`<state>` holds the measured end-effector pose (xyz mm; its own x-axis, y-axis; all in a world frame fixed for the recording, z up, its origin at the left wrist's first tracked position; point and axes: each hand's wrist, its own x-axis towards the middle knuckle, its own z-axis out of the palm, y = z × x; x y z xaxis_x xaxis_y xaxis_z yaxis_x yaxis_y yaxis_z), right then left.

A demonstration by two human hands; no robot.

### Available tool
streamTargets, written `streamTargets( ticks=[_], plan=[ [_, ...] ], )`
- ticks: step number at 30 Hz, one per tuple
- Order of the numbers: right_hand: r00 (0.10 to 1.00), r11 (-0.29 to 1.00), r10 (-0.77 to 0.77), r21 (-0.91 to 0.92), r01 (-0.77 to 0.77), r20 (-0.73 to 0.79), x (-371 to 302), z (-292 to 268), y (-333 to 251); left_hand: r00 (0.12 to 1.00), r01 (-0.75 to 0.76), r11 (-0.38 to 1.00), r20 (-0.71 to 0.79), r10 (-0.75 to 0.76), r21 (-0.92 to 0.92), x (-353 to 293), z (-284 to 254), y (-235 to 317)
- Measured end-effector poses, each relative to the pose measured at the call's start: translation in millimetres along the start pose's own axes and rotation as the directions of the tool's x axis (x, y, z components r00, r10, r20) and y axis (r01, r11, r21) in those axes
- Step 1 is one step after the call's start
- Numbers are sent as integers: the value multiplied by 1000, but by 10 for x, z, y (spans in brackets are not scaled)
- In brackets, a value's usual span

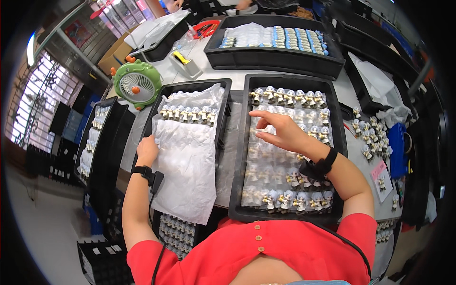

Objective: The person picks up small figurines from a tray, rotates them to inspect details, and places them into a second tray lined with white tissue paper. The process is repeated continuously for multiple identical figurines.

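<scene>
My right hand [277, 127] hovers over the right black tray [338, 137], index finger stretched out and thumb apart, with nothing seen between them. Below it in that tray lie rows of small white-haired figurines [286, 199], partly covered by clear film. My left hand [147, 151] is closed at the left edge of a white sheet [183, 175] in the left black tray [227, 88]. Its fingertips are mostly hidden, so what they hold cannot be made out. Just beyond the sheet, a row of figurines [190, 114] stretches across the left tray.
A green fan [137, 84] and a tape dispenser [186, 64] stand behind the left tray. Farther back is a large black tray [275, 59] of figurines. Loose figurines [373, 135] and a pink card [380, 173] lie at right. Cables run from both wrist bands.
</scene>
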<state>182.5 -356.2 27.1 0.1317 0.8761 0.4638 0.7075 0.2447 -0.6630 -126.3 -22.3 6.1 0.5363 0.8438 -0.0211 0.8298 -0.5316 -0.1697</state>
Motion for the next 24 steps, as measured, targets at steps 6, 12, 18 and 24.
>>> streamTargets(
  ticks=[6, 12, 18, 24],
  plan=[
    [999, 970, 41, -242, -35, 21, -67, -39, 178, 997, 19, 1000, 78, -17, -22, 4, -104, 12],
    [898, 644, 440, -689, -333, -22, -170, -326, 232, 993, -105, 974, -82, 90, -202, -337, -573, 303],
    [804, 631, 569, -719, -291, 174, -263, -314, 542, 815, -439, 456, -128, 566, -774, -1035, -1174, 1259],
    [953, 874, 303, -406, -266, 29, -118, -308, 228, 697, -459, 115, -276, 661, -881, -1371, -1143, 1918]
  ],
)
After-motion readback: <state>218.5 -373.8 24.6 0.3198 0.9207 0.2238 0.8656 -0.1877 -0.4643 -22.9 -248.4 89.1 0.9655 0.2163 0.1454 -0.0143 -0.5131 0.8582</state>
